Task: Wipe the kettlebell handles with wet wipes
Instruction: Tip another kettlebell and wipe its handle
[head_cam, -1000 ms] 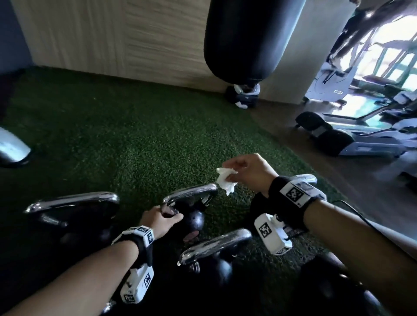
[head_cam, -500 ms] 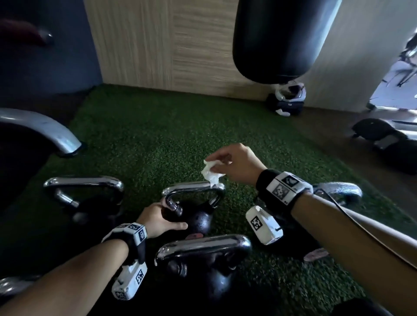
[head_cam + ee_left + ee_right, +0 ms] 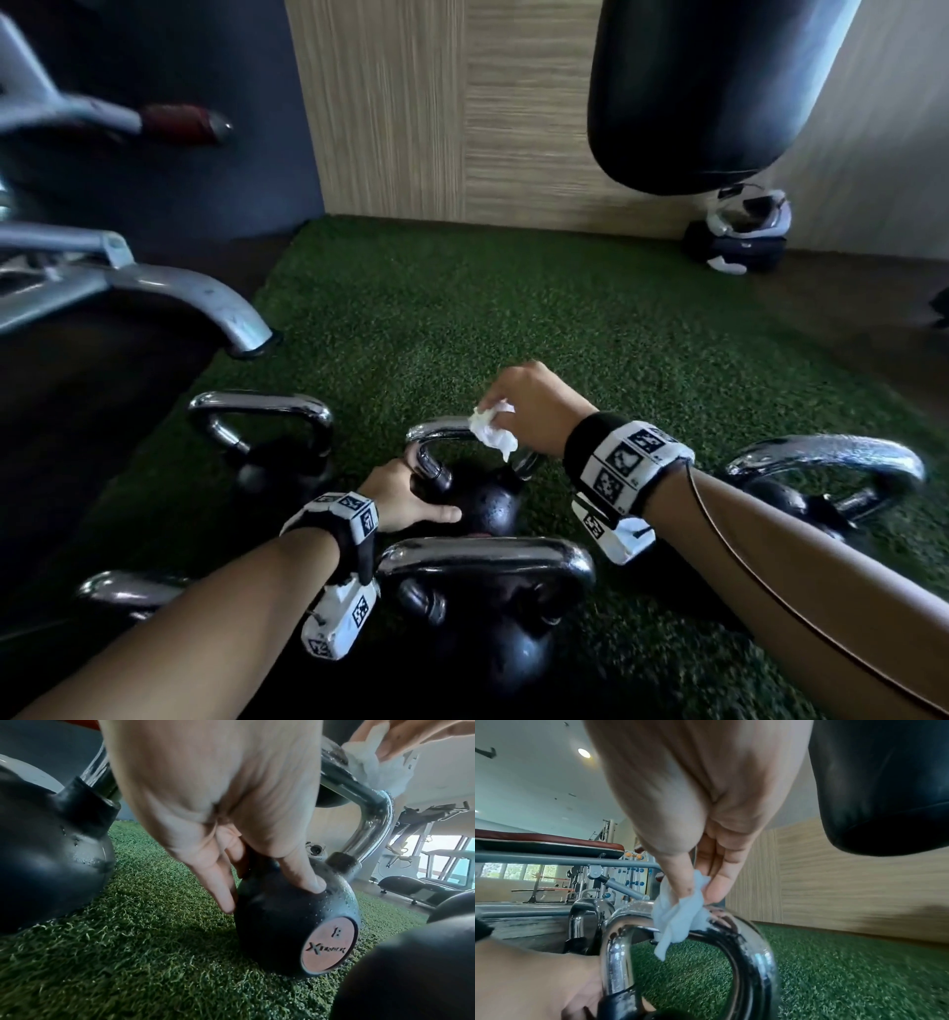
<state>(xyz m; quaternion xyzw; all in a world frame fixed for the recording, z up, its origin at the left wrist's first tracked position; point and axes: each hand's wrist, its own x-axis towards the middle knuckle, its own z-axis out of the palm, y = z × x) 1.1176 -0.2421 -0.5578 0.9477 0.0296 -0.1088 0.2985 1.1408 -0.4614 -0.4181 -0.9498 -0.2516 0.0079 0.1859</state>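
A small black kettlebell (image 3: 488,506) (image 3: 290,925) with a chrome handle (image 3: 441,429) (image 3: 618,939) stands on green turf among several others. My left hand (image 3: 405,496) (image 3: 259,882) grips its ball just below the handle, thumb and fingers curved round it. My right hand (image 3: 518,406) (image 3: 698,888) pinches a crumpled white wet wipe (image 3: 490,431) (image 3: 677,919) (image 3: 370,766) between thumb and fingers. The wipe rests on the top bar of the handle, toward its right end.
More kettlebells stand close by: one at the left (image 3: 267,442), one in front (image 3: 488,606), one at the right (image 3: 821,478). A grey bench frame (image 3: 154,293) is at the left. A black punching bag (image 3: 708,92) hangs above the turf (image 3: 462,308), before a wooden wall.
My right hand has come down and brought the wipe onto the handle's top bar. My left hand keeps its hold on the kettlebell. The head view has swung left.
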